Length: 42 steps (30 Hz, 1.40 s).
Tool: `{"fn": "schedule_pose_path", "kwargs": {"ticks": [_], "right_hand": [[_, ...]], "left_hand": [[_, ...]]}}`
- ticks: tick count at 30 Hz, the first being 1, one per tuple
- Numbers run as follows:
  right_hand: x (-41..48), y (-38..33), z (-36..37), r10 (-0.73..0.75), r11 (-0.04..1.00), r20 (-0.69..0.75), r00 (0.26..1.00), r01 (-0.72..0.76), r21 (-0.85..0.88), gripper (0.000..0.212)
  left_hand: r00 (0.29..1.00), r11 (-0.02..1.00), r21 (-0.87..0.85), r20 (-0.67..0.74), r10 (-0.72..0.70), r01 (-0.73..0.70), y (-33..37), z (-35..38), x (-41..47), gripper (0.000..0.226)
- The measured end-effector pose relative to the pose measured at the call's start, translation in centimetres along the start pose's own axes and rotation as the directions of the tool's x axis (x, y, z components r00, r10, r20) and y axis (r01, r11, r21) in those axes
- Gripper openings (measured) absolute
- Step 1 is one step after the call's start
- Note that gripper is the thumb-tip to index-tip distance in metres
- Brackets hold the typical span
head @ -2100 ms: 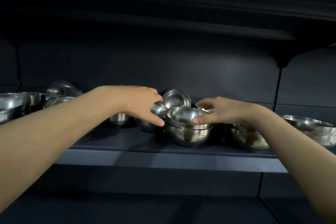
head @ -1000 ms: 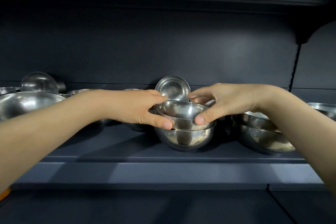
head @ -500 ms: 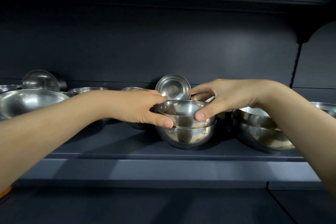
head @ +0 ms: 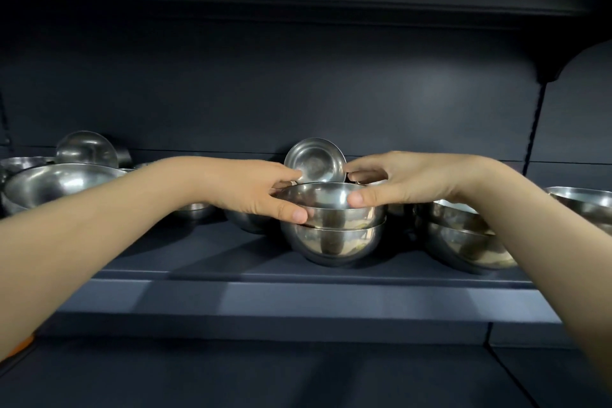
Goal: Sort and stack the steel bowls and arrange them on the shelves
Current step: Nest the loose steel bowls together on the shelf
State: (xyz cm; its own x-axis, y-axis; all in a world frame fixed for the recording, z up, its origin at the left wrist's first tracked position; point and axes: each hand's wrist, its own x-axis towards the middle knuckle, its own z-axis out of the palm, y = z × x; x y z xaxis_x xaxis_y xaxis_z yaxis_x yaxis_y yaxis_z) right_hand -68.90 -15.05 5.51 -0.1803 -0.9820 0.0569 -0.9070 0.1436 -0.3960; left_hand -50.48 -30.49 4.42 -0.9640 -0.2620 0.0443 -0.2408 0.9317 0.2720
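Head: bowl (head: 329, 209) between hands (head: 251, 190) (head: 409, 182)

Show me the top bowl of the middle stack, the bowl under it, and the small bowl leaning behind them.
top bowl (head: 321, 195): head view, inner wall.
bowl under it (head: 331, 243): head view, front outer wall.
small leaning bowl (head: 314, 161): head view, inner face.

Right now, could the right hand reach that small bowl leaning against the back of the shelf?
Probably yes: the small bowl stands just behind the right hand with nothing between, though that hand is holding the top stacked bowl.
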Motion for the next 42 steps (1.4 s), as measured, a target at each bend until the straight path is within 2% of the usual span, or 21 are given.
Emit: {"fn": "schedule_pose_path", "kwargs": {"ticks": [3,5,8,11,14,17,26,31,37,42], "right_hand": [[-0.4,-0.8,0.0,0.0,1.0,-0.101,0.995,0.002,0.014,0.11],[-0.6,-1.6,0.0,0.001,1.0,-0.205,0.979,-0.004,-0.014,0.083],[-0.5,-2.9,0.0,0.016,0.998,-0.275,0.961,-0.031,-0.049,0.039],[-0.4,-4.5,0.0,0.029,0.992,-0.308,0.951,-0.065,-0.108,0.025],[-0.6,-7.0,0.5,0.028,0.991,-0.34,0.94,-0.072,-0.117,0.024],[-1.1,-9.9,1.6,0.019,0.987,-0.348,0.937,-0.073,-0.141,0.03],[-2.1,-19.9,7.9,0.122,0.972,-0.346,0.93,-0.182,-0.148,0.049],[-0.8,-25.3,11.2,0.135,0.976,-0.343,0.929,-0.184,-0.113,0.054],[1.2,-28.6,13.1,0.15,0.987,-0.266,0.952,-0.158,-0.007,0.063],[4.2,-29.5,13.5,0.147,0.984,-0.223,0.964,-0.165,-0.067,0.072]], "left_hand": [[0.996,0.997,-0.051,-0.072,-0.057,0.053,0.6,-0.8,-1.1,0.095],[0.981,0.995,0.004,-0.171,-0.094,0.096,0.6,-1.6,-2.2,0.087],[0.956,0.989,0.047,-0.268,-0.119,0.137,0.4,-2.6,-4.1,0.058],[0.938,0.966,0.187,-0.33,-0.109,0.178,-0.2,-3.5,-6.2,0.042],[0.92,0.936,0.273,-0.377,-0.108,0.222,-1.5,-4.5,-8.6,0.031],[0.91,0.927,0.292,-0.4,-0.107,0.237,-2.6,-5.1,-11.5,0.03],[0.935,0.926,0.331,-0.349,-0.055,0.179,-6.8,-5.3,-21.5,0.036],[0.947,0.925,0.338,-0.316,-0.063,0.174,-9.5,-6.3,-27.0,0.037],[0.95,0.924,0.341,-0.306,-0.068,0.176,-12.1,-7.2,-29.6,0.041],[0.949,0.91,0.367,-0.304,-0.079,0.193,-15.2,-7.5,-28.8,0.043]]}}
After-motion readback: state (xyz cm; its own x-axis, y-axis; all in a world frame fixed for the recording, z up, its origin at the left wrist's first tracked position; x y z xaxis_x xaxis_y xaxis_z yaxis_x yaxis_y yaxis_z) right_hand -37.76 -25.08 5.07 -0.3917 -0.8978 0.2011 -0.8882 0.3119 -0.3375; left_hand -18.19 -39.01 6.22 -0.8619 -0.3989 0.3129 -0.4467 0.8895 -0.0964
